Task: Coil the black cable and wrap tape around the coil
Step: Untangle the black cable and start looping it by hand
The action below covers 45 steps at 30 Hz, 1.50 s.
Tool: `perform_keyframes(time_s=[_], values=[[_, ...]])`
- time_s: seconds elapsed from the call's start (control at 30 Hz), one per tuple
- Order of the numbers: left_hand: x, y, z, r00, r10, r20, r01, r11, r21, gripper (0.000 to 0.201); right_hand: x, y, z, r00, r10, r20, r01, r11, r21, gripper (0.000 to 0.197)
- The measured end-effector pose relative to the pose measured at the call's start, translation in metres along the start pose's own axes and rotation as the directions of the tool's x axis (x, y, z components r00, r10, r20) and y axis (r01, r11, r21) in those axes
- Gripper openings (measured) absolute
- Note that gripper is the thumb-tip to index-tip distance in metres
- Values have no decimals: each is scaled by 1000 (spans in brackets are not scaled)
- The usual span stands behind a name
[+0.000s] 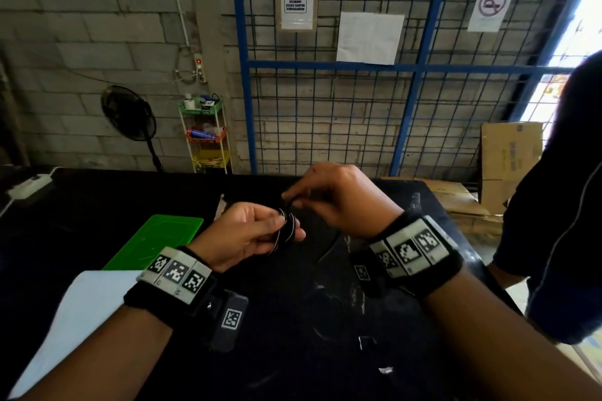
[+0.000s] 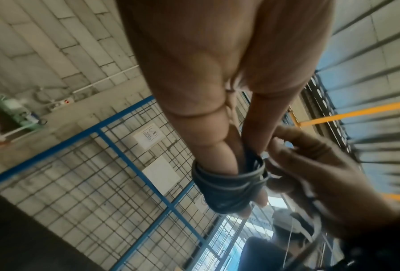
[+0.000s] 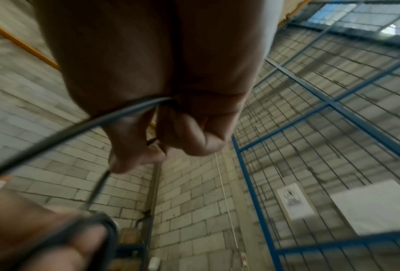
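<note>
The black cable point(image 2: 226, 190) is wound in several turns round the fingers of the left hand point(image 1: 247, 234), held above the dark worktop point(image 1: 97, 205). The right hand point(image 1: 338, 198) pinches the free run of cable beside the coil. Coiling looks nearly done; next the loose end wants laying on the coil, then tape, which I cannot see.

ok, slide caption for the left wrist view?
Black cable coiled around left hand fingers; right hand feeds the next loop.
</note>
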<state>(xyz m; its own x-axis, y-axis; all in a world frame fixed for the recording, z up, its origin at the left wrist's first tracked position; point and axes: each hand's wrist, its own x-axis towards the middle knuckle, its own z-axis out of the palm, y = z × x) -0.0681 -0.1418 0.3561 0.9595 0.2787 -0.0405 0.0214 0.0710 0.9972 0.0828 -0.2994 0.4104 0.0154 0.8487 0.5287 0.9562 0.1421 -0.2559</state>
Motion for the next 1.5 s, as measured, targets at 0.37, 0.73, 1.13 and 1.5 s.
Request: perform_keyframes(time_s=[0.37, 0.73, 1.13, 1.5], values=[[-7, 6, -14, 964, 193, 184, -29, 762, -647, 34, 5, 43, 72, 990, 140, 28, -140, 921, 363, 27], [-3, 8, -32, 914, 196, -356, -382, 713, -588, 29, -49, -4, 93, 959, 176, 222, -254, 881, 400, 22], [1, 3, -11, 963, 157, -220, -202, 959, -199, 28, -15, -28, 12, 994, 40, 100, -50, 994, 94, 15], [-10, 12, 1, 987, 8, 161, 41, 953, -300, 26, 12, 34, 24, 997, 55, -59, -40, 971, 234, 8]])
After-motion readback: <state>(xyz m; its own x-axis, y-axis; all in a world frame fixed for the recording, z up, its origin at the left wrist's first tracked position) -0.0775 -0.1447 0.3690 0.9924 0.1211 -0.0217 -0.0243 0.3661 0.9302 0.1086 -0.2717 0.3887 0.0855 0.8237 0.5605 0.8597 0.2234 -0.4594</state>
